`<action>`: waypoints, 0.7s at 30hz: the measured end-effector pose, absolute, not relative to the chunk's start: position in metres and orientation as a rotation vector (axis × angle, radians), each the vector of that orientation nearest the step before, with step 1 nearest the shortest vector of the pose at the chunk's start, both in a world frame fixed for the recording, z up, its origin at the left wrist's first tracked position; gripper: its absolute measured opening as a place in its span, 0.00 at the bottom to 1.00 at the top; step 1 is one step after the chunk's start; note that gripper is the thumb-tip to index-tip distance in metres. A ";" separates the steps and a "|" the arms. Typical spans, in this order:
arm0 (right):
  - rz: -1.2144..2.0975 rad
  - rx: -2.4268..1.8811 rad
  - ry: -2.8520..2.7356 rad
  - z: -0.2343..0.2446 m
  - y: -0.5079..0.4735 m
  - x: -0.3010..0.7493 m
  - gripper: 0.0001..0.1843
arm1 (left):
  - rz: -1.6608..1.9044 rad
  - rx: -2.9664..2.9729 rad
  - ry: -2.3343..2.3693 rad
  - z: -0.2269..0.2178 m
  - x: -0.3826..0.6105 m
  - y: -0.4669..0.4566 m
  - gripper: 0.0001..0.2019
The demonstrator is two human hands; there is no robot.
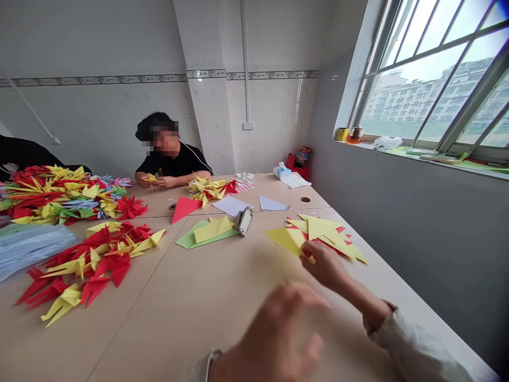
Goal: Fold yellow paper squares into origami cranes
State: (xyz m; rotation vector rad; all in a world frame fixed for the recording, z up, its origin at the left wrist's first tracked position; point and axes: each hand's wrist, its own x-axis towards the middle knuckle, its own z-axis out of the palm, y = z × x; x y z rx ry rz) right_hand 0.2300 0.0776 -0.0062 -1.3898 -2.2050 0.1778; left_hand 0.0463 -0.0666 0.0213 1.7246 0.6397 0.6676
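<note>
My right hand (324, 263) pinches the corner of a yellow paper sheet (285, 239) between thumb and fingers. That sheet is at the left side of a pile of yellow folded paper triangles (320, 227), with red paper pieces (347, 229) showing beneath and beside them. Nearer to me, my left hand (278, 329) is above the table, blurred by motion. Its fingers are curved, with a gap between them and the thumb, and I see nothing in it.
A small propped-up device (245, 220) stands beside green paper (191, 237). Red and yellow origami cranes (95, 254) lie at left, before a larger mixed heap (59, 193). Across the table, a person (175, 156) handles yellow paper. A tissue pack (282, 171) lies near the far edge.
</note>
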 end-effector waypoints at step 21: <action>0.688 -0.453 -2.739 -0.005 0.029 0.226 0.19 | 0.434 2.350 1.108 -0.014 -0.037 -0.023 0.10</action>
